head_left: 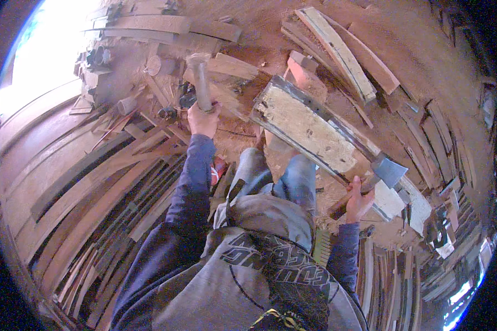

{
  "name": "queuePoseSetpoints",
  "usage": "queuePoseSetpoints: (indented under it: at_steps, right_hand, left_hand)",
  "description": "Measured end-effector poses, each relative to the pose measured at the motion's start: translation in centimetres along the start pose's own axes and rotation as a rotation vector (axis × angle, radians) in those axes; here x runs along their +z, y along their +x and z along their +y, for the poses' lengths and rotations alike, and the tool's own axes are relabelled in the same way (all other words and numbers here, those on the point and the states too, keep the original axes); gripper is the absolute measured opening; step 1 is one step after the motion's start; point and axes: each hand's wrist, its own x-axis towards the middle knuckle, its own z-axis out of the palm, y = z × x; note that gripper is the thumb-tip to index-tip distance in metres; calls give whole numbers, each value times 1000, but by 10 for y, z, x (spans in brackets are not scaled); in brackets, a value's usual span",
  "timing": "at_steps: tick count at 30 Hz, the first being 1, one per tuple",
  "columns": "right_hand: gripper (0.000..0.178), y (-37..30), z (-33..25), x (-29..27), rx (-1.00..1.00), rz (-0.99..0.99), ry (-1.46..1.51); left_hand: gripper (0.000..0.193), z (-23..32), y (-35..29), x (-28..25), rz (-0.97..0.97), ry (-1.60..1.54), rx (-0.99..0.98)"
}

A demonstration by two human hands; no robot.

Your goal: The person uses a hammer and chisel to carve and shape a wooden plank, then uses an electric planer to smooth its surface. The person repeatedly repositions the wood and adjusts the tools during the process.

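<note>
In my left hand (203,118) is a thick round wooden piece (202,83), upright and wider at its far end; the fingers are wrapped round its lower part. My right hand (360,203) is closed round the wooden handle of a hatchet (391,172). Its grey metal head lies over the right part of a thick wooden plank (309,129). This plank slants from the upper middle down to the right, with a pale, scarred face and dark edges. Whether the hatchet blade touches the wood, I cannot tell.
Long boards and strips (94,209) lie in a broad pile on the left. More planks (337,52) rest at the far right, and narrow strips (389,281) at the near right. A reddish block (306,77) stands behind the plank. A round container (127,105) sits at the left.
</note>
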Motion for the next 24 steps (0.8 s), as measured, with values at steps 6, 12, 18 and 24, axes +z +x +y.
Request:
queuePoseSetpoints:
  at_steps: [6,12,18,24]
  right_hand:
    - [24,2,-8,2,26,-14,-4]
    - [24,4,-7,1,-5,-4,-111]
    - [30,3,-9,1,-6,-31,-71]
    - [32,0,-12,4,-14,-4,-31]
  left_hand:
    - [49,9,13,33,-49,154,116]
    - [55,37,22,48,2,335,95]
    - [37,41,14,23,-44,144,-13]
    - [23,57,-13,-14,-39,-436,28]
